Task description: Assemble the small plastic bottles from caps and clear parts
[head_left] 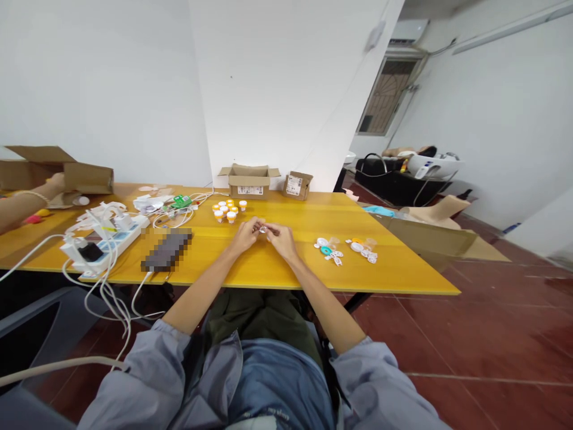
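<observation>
Both my hands meet over the yellow table (340, 218), fingertips pinched on a small whitish round piece (263, 230); its exact kind is too small to make out. My left hand (244, 235) closes on it from one side and my right hand (283, 239) from the other. Just beyond my left hand stand several small white-and-orange capped cups (231, 216), grouped together. To the right of my right hand lie loose parts: a teal ring (326, 251), white plastic pieces (335, 259), a white round part (357, 246) with some orange beside it, and small clear cups (370, 243).
An open cardboard box (249, 184) and a smaller carton (297, 186) stand against the wall. On the left are a power strip (119, 239) with cables and a pixelated dark device (168, 249). Another person's arm (27, 206) reaches toward a box (89, 178) at far left.
</observation>
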`<action>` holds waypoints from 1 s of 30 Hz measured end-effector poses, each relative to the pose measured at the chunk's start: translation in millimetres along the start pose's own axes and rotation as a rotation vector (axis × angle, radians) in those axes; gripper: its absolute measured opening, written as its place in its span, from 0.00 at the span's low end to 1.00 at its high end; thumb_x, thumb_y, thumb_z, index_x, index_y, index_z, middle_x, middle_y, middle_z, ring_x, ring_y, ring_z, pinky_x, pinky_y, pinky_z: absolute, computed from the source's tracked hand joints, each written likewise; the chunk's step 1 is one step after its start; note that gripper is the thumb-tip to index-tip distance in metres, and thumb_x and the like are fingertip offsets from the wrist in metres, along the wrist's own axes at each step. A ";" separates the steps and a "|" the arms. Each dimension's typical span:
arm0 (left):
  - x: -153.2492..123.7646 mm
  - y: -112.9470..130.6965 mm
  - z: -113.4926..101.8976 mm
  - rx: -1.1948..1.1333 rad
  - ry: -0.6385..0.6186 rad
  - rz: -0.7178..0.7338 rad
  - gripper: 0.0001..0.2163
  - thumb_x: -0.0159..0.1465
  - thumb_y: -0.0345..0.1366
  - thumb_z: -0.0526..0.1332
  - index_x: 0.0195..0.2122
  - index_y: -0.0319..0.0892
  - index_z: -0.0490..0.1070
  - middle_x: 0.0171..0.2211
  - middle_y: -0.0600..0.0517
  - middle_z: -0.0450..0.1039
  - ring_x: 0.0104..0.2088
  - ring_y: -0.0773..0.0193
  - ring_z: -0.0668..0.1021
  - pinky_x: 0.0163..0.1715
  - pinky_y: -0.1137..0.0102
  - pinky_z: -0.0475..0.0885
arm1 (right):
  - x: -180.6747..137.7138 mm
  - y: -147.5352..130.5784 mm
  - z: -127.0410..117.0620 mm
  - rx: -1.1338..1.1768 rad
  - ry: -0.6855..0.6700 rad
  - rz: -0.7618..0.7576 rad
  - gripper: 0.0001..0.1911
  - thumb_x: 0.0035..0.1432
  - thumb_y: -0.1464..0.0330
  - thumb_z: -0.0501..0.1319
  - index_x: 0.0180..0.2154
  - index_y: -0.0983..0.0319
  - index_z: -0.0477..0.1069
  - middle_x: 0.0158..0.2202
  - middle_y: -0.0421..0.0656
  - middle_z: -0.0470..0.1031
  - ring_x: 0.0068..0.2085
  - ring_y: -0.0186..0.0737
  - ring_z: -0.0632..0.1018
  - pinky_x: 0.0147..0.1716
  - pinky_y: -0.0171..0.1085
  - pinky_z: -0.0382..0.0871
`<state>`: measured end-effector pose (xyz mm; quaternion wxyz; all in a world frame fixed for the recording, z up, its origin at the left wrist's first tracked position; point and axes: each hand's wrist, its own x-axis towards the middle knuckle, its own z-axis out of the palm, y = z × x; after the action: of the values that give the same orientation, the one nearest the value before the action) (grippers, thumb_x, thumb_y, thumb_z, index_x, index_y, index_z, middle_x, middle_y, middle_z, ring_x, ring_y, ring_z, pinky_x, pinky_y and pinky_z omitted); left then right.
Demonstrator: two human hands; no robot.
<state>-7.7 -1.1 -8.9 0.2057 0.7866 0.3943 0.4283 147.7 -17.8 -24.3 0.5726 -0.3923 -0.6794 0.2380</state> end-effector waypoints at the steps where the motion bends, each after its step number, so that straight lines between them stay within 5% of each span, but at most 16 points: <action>1: 0.0 -0.2 0.1 0.000 0.004 0.009 0.08 0.61 0.27 0.60 0.40 0.43 0.74 0.33 0.52 0.80 0.35 0.63 0.81 0.38 0.70 0.75 | -0.2 -0.6 -1.0 -0.027 -0.007 -0.026 0.11 0.56 0.69 0.62 0.38 0.56 0.82 0.38 0.41 0.84 0.38 0.45 0.83 0.42 0.43 0.78; 9: 1.1 -4.7 1.5 -0.027 0.038 0.076 0.08 0.57 0.23 0.60 0.34 0.43 0.73 0.31 0.54 0.81 0.33 0.65 0.81 0.35 0.72 0.75 | -1.1 2.3 -3.4 -0.155 -0.065 -0.120 0.14 0.60 0.70 0.60 0.42 0.55 0.83 0.39 0.43 0.84 0.38 0.44 0.81 0.42 0.42 0.75; 30: 1.5 4.2 -0.5 -0.156 0.096 -0.054 0.04 0.51 0.26 0.61 0.25 0.42 0.72 0.25 0.54 0.79 0.29 0.64 0.80 0.32 0.72 0.74 | -4.1 2.2 -3.9 -0.175 -0.078 -0.152 0.13 0.61 0.70 0.59 0.41 0.54 0.82 0.42 0.42 0.84 0.43 0.45 0.82 0.47 0.42 0.75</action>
<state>-5.8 -2.5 -5.0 0.2589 0.7358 0.3902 0.4893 152.2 -20.3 -27.5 0.5258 -0.3786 -0.7471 0.1487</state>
